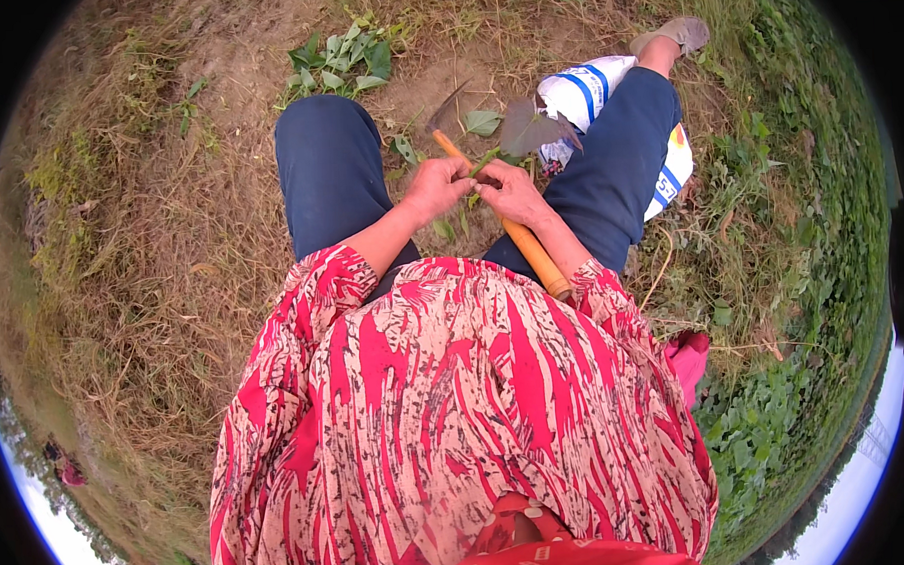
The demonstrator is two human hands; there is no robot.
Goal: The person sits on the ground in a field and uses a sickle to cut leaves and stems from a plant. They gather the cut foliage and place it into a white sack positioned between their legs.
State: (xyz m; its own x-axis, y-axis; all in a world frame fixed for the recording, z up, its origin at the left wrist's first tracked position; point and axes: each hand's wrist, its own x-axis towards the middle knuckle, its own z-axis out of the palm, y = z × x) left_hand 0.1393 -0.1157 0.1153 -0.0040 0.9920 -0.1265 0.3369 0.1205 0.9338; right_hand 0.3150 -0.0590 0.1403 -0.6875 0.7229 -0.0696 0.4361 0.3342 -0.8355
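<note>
My left hand (pixel 435 188) and my right hand (pixel 512 193) meet between my knees, fingertips pinched on the green stem of a leafy cutting (pixel 485 160). Its broad, dark purplish leaf (pixel 529 129) spreads above my right hand. A sickle's wooden handle (pixel 537 257) runs beneath my right hand towards my lap; its thin blade (pixel 448 103) points away from me. Whether my right hand also grips the handle, I cannot tell. A loose green leaf (pixel 482 122) lies on the soil beside the blade.
A pile of green leaves (pixel 343 61) lies beyond my left knee. White sacks with blue stripes (pixel 583 91) lie under and beside my right leg. Dry grass (pixel 146 293) covers the ground to the left, and leafy vines (pixel 763 421) grow along the right.
</note>
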